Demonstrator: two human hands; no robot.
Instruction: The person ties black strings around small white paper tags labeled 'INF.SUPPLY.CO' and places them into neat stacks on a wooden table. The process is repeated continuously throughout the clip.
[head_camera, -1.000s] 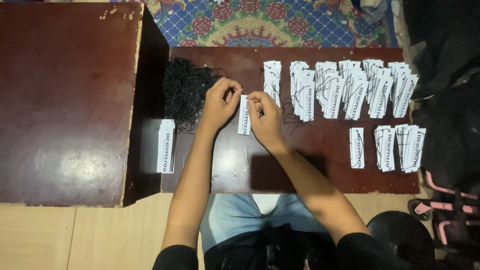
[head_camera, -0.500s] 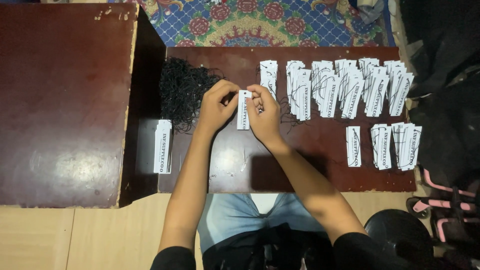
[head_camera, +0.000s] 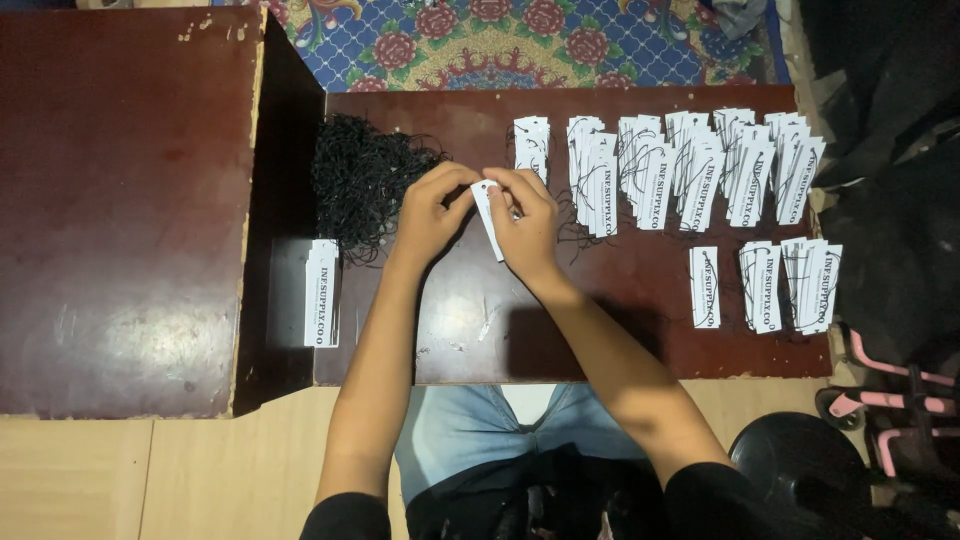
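Paper tag (head_camera: 489, 215) sits pinched between our left hand (head_camera: 432, 205) and right hand (head_camera: 528, 222), both grips closed on it above the bench (head_camera: 470, 320). Black string pile (head_camera: 362, 180) lies at nine o'clock, tag stacks (head_camera: 690, 165) at three o'clock.

Looks like a home turned workroom. Low dark wooden table (head_camera: 560, 340) on pale floorboards (head_camera: 120, 480), flowered blue carpet (head_camera: 520, 45) beyond, white paper tags (head_camera: 700, 170) stacked in rows.
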